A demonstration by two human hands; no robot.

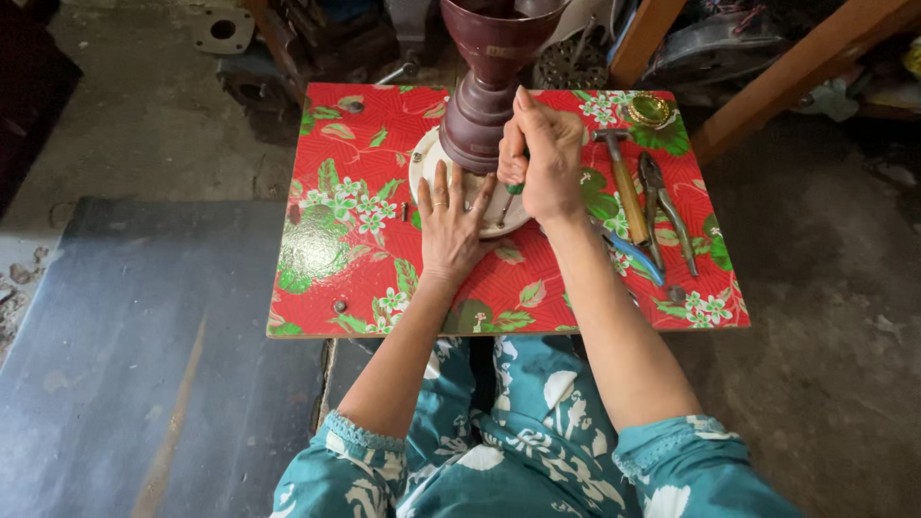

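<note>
Left hand [447, 225] flat and open, fingers spread, pressing down on the white plate [422, 153] in the middle of the bench [326, 259]. Right hand [542, 158] closed around a green-handled screwdriver [515, 188], tip pointing down at the plate, just beside the left hand. Dark red stand [477, 115] upright on the plate's far side. To the right: hammer [628, 192], pliers [662, 206], blue-handled tool [635, 254]. Small gold lid [649, 110] at the far right corner.

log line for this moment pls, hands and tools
left hand flat on white base plate | right hand grips green-handled tool at maroon stand | hammer, pliers lying right
</note>
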